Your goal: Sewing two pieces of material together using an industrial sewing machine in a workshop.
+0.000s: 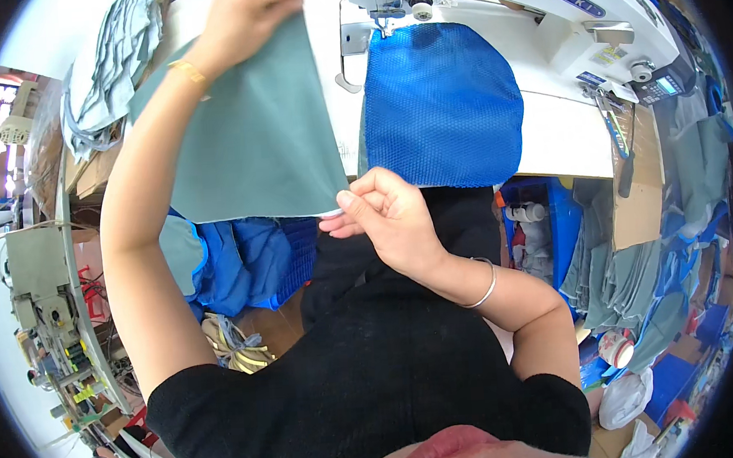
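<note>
Both hands are gripping the green cloth (252,135): left hand (244,18) pinching its top corner, right hand (382,215) pinching its bottom corner. Looks light, limp; edges best for holding. Blue mesh (443,107) lying just beyond the right hand.

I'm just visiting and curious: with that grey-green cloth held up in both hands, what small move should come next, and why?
Probably lower the grey-green cloth onto the blue mesh piece. The left hand holds its top edge and the right hand pinches its lower corner, while the mesh already lies under the sewing machine.
</note>
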The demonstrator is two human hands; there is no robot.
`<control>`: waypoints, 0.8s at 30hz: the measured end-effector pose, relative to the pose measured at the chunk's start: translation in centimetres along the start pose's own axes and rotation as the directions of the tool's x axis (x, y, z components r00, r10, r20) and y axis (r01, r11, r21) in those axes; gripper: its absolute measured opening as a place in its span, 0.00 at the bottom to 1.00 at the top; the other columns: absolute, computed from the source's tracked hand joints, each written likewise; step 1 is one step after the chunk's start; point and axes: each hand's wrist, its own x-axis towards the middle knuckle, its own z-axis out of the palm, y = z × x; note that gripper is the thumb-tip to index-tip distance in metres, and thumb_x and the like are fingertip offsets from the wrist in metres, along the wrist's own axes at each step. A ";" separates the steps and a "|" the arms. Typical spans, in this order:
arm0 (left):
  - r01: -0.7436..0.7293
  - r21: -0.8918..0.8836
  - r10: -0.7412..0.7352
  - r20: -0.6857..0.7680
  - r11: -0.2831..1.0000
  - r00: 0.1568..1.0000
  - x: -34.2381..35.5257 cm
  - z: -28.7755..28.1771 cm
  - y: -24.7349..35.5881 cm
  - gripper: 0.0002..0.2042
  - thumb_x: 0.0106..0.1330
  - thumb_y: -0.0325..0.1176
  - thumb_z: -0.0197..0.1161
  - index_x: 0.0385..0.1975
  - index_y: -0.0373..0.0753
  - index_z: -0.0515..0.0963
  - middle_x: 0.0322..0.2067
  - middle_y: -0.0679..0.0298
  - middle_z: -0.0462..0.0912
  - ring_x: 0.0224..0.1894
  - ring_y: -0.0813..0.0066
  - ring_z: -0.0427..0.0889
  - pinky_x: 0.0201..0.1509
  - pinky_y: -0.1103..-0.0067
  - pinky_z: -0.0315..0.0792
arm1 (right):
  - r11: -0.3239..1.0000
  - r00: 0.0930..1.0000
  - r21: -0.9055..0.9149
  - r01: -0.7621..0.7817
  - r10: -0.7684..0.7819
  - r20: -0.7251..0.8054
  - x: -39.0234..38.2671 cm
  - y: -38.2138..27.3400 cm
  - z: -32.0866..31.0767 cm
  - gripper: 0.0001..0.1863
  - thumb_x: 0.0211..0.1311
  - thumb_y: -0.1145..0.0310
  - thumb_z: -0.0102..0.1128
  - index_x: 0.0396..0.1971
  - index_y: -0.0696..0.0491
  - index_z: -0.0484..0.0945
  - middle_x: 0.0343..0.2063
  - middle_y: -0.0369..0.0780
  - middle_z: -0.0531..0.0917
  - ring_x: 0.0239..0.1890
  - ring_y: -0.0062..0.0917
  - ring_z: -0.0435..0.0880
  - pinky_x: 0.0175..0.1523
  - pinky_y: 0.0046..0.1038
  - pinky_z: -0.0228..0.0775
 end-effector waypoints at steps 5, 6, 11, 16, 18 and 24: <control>0.154 -0.146 -0.138 0.117 0.977 0.984 1.4 10.7 0.1 0.07 0.61 0.38 0.76 0.36 0.45 0.92 0.37 0.62 0.88 0.42 0.61 0.81 0.49 0.69 0.75 | 0.973 0.973 0.064 -0.220 0.223 -0.053 0.6 -1.4 0.2 0.09 0.79 0.69 0.58 0.42 0.61 0.73 0.41 0.53 0.88 0.43 0.37 0.92 0.49 0.34 0.88; 0.289 -0.249 -0.248 0.184 0.924 0.951 1.6 12.2 0.4 0.08 0.61 0.42 0.76 0.36 0.49 0.93 0.36 0.63 0.87 0.42 0.63 0.78 0.49 0.67 0.74 | 0.966 0.966 0.082 -0.244 0.249 -0.065 0.7 -1.8 0.1 0.09 0.79 0.69 0.58 0.42 0.61 0.73 0.41 0.54 0.88 0.44 0.38 0.92 0.49 0.34 0.88; 0.268 -0.385 -0.270 0.049 0.883 0.962 0.9 14.9 1.2 0.06 0.61 0.36 0.75 0.34 0.44 0.92 0.30 0.67 0.89 0.41 0.65 0.79 0.51 0.70 0.75 | 0.947 0.946 0.092 -0.307 0.314 -0.082 1.0 -3.2 -0.6 0.09 0.79 0.69 0.58 0.42 0.60 0.73 0.41 0.53 0.88 0.44 0.38 0.92 0.50 0.34 0.88; 0.273 -0.338 -0.297 -0.020 0.901 0.955 0.1 15.1 1.7 0.05 0.62 0.34 0.74 0.32 0.41 0.90 0.29 0.66 0.88 0.39 0.66 0.80 0.47 0.71 0.76 | 0.940 0.936 0.086 -0.329 0.337 -0.106 1.4 -3.5 -1.4 0.08 0.78 0.69 0.58 0.42 0.59 0.74 0.41 0.52 0.88 0.44 0.37 0.92 0.49 0.33 0.88; 0.290 -0.339 -0.319 -0.032 0.895 0.947 0.1 15.2 1.8 0.04 0.62 0.33 0.74 0.31 0.40 0.90 0.29 0.65 0.88 0.38 0.66 0.81 0.44 0.71 0.77 | 0.937 0.931 0.084 -0.338 0.346 -0.113 1.5 -3.5 -1.6 0.08 0.79 0.69 0.58 0.42 0.59 0.74 0.41 0.52 0.88 0.44 0.37 0.92 0.49 0.33 0.88; 0.291 -0.357 -0.330 -0.054 0.888 0.942 0.2 15.6 2.0 0.04 0.62 0.32 0.73 0.31 0.39 0.89 0.28 0.64 0.86 0.36 0.65 0.83 0.41 0.70 0.77 | 0.933 0.921 0.089 -0.349 0.359 -0.150 1.6 -2.9 -2.2 0.09 0.79 0.68 0.58 0.42 0.59 0.74 0.41 0.52 0.88 0.44 0.36 0.92 0.50 0.33 0.88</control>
